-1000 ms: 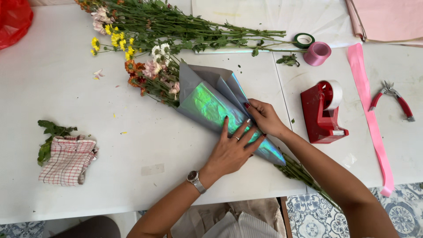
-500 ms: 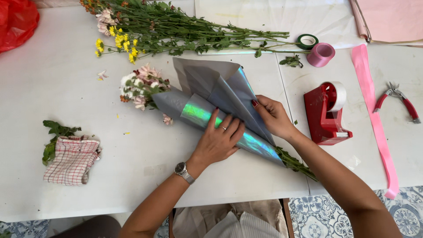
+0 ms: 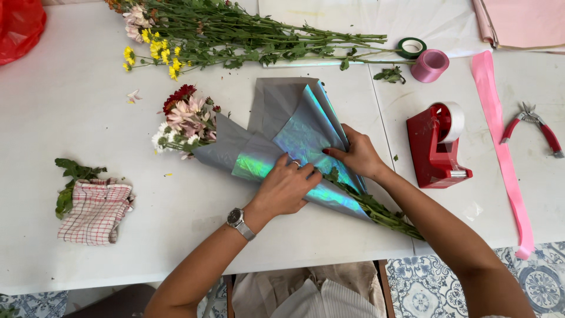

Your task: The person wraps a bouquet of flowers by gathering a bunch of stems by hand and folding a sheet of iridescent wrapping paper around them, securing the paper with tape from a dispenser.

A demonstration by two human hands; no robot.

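Bare arms, silver wristwatch (image 3: 240, 222) (left wrist), dark-painted nails
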